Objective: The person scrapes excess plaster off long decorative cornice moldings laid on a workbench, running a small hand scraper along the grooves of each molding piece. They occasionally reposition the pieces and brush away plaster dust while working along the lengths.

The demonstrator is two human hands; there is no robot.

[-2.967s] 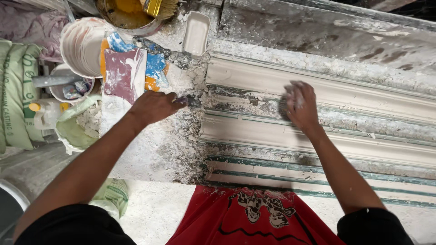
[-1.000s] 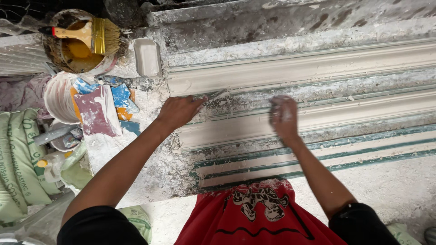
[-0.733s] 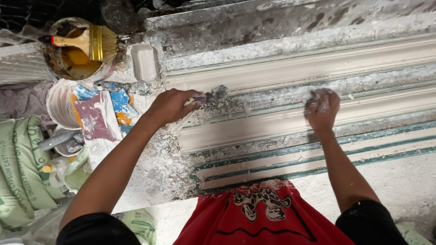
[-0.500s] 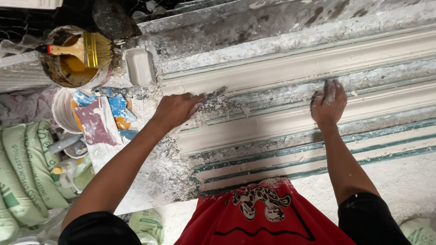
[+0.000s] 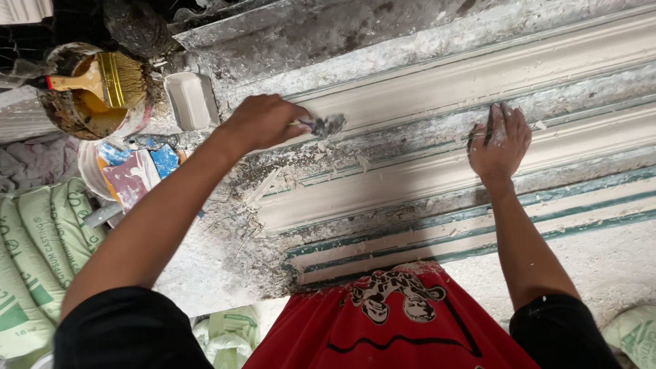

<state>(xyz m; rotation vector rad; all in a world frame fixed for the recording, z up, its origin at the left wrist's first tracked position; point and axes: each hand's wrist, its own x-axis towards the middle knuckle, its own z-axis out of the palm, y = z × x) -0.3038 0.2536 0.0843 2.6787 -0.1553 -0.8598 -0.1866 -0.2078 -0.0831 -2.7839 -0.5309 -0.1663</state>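
My left hand (image 5: 263, 121) grips a small plaster-caked scraping tool (image 5: 326, 125), its blade touching the left end of a long white plaster cornice moulding (image 5: 424, 89). My right hand (image 5: 500, 143) lies flat with fingers spread on the groove between that moulding and a second moulding (image 5: 410, 181) in front of it, farther right. Both hands are dusted with plaster. Loose plaster flakes (image 5: 273, 184) are scattered on the bench around the mouldings' left ends.
A dirty bucket (image 5: 89, 96) holding a wide yellow-handled brush (image 5: 113, 78) stands at the back left, with a small white rectangular tray (image 5: 191, 99) beside it. A white tub with coloured rags (image 5: 126, 171) and green-printed sacks (image 5: 37, 260) lie at the left.
My left hand has moved its tool up from the groove to the back moulding's end. My right hand has slid to the right along the groove. The view has shifted.
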